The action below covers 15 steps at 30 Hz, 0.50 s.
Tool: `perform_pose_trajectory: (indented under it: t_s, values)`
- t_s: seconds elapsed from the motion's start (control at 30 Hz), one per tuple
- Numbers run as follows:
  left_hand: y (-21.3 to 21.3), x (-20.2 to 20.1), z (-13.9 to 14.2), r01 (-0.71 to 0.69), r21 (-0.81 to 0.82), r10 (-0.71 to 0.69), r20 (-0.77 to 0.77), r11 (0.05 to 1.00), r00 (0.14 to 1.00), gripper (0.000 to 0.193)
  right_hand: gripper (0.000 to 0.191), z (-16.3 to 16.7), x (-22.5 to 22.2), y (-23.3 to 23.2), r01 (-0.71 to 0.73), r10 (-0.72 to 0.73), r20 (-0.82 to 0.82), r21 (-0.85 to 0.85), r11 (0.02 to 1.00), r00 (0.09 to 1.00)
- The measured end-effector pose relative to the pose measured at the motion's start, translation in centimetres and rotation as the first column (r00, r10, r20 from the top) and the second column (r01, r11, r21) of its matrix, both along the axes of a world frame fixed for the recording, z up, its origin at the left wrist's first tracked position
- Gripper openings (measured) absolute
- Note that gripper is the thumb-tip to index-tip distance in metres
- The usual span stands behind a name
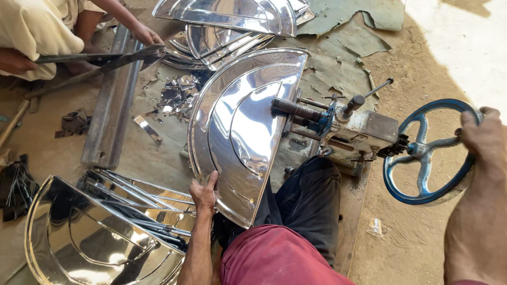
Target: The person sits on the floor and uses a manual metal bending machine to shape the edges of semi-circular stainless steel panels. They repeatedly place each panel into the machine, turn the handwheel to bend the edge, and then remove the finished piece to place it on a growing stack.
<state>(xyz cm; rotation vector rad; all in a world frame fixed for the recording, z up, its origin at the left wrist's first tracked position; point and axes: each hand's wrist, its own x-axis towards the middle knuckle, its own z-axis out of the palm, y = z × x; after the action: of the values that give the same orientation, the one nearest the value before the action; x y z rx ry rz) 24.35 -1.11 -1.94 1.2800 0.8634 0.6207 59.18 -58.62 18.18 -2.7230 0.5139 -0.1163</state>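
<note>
My left hand (205,191) grips the curved rim of a shiny half-round steel sheet (237,132), thumb on top and fingers tucked under the edge at about seven o'clock of the piece. The sheet tilts up from my lap toward twelve o'clock, and its straight edge sits against the rollers (296,111) of a small hand-cranked machine (364,129) at three o'clock from it. My right hand (483,138) is closed around the rim of the machine's blue handwheel (422,153), at the wheel's two o'clock. At seven o'clock from my left hand lies a stack of the same half-round sheets (90,237); more are piled at twelve o'clock (232,21). At ten o'clock another person's hand (147,36) holds long shears (105,59) beside a steel rail (111,105), with metal offcuts (177,97) just beside it.
</note>
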Motion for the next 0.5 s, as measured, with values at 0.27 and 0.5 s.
perform_pose_trajectory:
  t_s: [0.27,0.5]
  values:
    - [0.1,1.5,-0.2,-0.006,0.062,0.002,0.057,0.998,0.998,0.050,0.021,-3.8,-9.8,1.4,-0.159,0.307,0.625,-0.282,0.946,0.718]
    - [0.5,6.5,0.7,-0.005,-0.070,0.002,-0.041,0.998,0.999,0.048,0.043,-16.0,-23.4,3.5,-0.066,-0.147,0.404,0.470,0.880,0.903]
